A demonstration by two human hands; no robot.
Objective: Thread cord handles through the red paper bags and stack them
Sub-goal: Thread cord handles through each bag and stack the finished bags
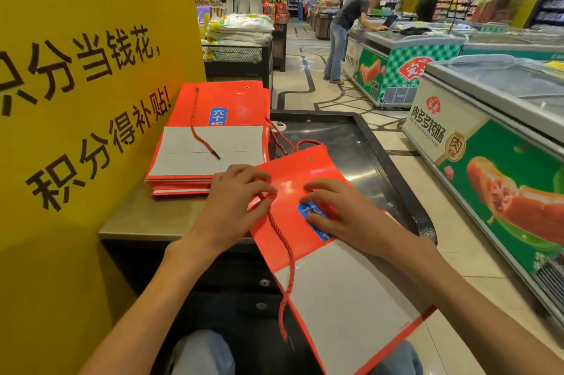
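Seeing both hands on the red bag [305, 179], which lies flat, overhanging the tabletop [146, 216] edge toward me. Left hand [235, 194] pinches the red cord [282, 252] at the bag's left side; right hand [332, 210] rests on the blue label, fingers loosely bent. Stack of bags [210, 136] sits just behind-left, against the yellow sign [76, 100].

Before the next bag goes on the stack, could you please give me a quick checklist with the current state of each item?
1. Left hand holds the cord: ok.
2. Right hand presses the bag flat: ok.
3. Cord threaded through the far eyelet: cannot tell.
4. Cord's loose end knotted: not ok, it hangs free.
5. Stack sits squarely on the counter: ok.
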